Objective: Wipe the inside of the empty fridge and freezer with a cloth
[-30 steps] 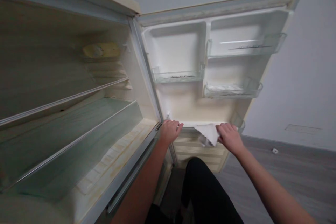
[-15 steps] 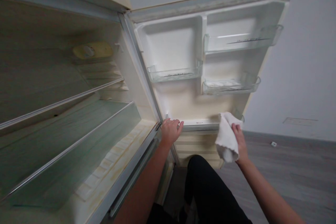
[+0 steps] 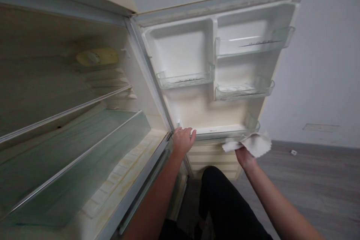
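My left hand (image 3: 183, 140) lies at the hinge end of the bottom door shelf (image 3: 216, 135), fingers curled over its front rim and thumb held apart. A crumpled white cloth (image 3: 257, 144) is in my right hand (image 3: 245, 156), its folds spilling over the fingers and partly hiding them. This hand is just below the outer corner of the bottom shelf; whether the cloth touches the shelf, I cannot tell. The fridge door (image 3: 197, 108) stands wide open, with its clear upper racks above both hands.
On the left is the open fridge compartment with a glass shelf (image 3: 123, 114) and a yellowed lamp cover (image 3: 97, 57). Yellow stains mark its floor. A lower door (image 3: 208, 155) stands open beneath. My knee (image 3: 213, 180) is between my arms. A small white object (image 3: 293, 152) lies on the floor.
My right hand has turned over and shifted slightly left; the cloth, which hung down, now spreads sideways above the fingers. The left hand stays in place. The view has moved slightly.
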{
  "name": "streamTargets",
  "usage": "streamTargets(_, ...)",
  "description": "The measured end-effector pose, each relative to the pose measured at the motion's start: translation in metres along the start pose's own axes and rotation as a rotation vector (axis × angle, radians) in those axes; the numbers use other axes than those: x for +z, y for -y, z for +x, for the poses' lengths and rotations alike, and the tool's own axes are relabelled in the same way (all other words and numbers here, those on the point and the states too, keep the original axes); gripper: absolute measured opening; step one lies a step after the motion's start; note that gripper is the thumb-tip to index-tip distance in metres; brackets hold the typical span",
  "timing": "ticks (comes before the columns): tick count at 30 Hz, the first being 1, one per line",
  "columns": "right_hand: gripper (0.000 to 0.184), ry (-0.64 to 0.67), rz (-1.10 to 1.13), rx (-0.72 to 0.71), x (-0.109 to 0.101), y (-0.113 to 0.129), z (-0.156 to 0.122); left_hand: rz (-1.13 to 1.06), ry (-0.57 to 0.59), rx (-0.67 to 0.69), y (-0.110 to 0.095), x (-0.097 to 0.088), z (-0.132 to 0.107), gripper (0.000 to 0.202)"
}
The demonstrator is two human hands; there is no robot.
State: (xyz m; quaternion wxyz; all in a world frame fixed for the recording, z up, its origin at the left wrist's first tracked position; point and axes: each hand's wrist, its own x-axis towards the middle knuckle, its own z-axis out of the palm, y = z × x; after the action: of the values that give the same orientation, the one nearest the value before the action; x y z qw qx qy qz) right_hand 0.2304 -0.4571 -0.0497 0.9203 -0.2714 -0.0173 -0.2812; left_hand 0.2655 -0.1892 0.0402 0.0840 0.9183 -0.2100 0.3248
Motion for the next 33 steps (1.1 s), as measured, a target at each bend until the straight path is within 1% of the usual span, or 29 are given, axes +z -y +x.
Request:
streamTargets(2, 0.024, 0.0, 0.121, 0.064, 0.006, 0.023, 0.02, 0.001, 0.004, -0.001, -0.001, 0.0, 0.0, 0.038)
streamTargets(4, 0.026, -0.029, 0.227, 0.072, 0.006, 0.043, 0.034, 0.004, 0.008, -0.002, -0.003, -0.001, 0.0, 0.039)
streamTargets(6, 0.028, -0.068, 0.309, 0.065, 0.002, 0.058, 0.043, 0.008, 0.013, -0.006, -0.006, -0.001, -0.001, 0.04)
streamTargets(8, 0.029, -0.114, 0.353, 0.059, 0.0, 0.063, 0.048, 0.012, 0.016, -0.009, -0.008, -0.002, -0.001, 0.041)
streamTargets(10, 0.031, -0.151, 0.36, 0.049, 0.001, 0.061, 0.05, 0.015, 0.015, -0.009, -0.01, -0.003, -0.001, 0.042)
streamTargets(12, 0.032, -0.161, 0.319, 0.047, 0.003, 0.052, 0.049, 0.017, 0.01, -0.011, -0.011, -0.002, -0.002, 0.041)
streamTargets(17, 0.036, -0.079, 0.085, 0.105, 0.005, 0.022, 0.041, 0.012, -0.007, -0.006, -0.011, 0.0, -0.002, 0.04)
streamTargets(19, 0.036, -0.048, 0.055, 0.16, 0.007, 0.012, 0.034, 0.008, -0.013, 0.003, -0.012, 0.002, -0.002, 0.039)
streamTargets(22, 0.037, -0.003, 0.111, 0.307, 0.015, -0.005, 0.015, 0.008, -0.027, 0.01, -0.013, 0.003, -0.003, 0.039)
streamTargets(25, 0.037, 0.028, 0.203, 0.467, 0.03, -0.026, -0.007, 0.012, -0.038, 0.018, -0.014, 0.004, -0.004, 0.04)
streamTargets(27, 0.038, 0.09, 0.249, 0.547, 0.043, -0.041, -0.019, 0.013, -0.042, 0.024, -0.015, 0.004, -0.004, 0.042)
streamTargets(30, 0.039, 0.166, 0.299, 0.62, 0.065, -0.064, -0.032, 0.018, -0.042, 0.021, -0.016, 0.004, -0.004, 0.041)
streamTargets(33, 0.04, 0.179, 0.331, 0.648, 0.088, -0.087, -0.045, 0.025, -0.031, 0.013, -0.016, 0.003, -0.004, 0.039)
